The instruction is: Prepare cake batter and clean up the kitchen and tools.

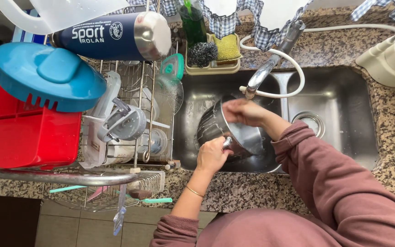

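Over the left basin of the steel sink, the person tilts a metal pot on its side, its open mouth facing right and its dark outer wall turned toward the dish rack. The left hand is closed around the pot's short metal handle at the near rim, a thin gold bangle sitting on that wrist. The right hand lies curled over the far rim of the pot, fingers reaching inside it; whether it clasps anything there, such as a sponge, cannot be told. The curved faucet ends just above this hand, with a white hose looping around it.

Behind the basin, a small tray on the granite counter holds a steel-wool scourer and a yellow sponge, beside a green soap bottle. To the left stands a wire dish rack crowded with clear containers and lids, a dark blue bottle lying across its top. A round blue lid rests on a red plastic bin at the far left. The person's sleeves are dusty rose, the right one pushed to the forearm.
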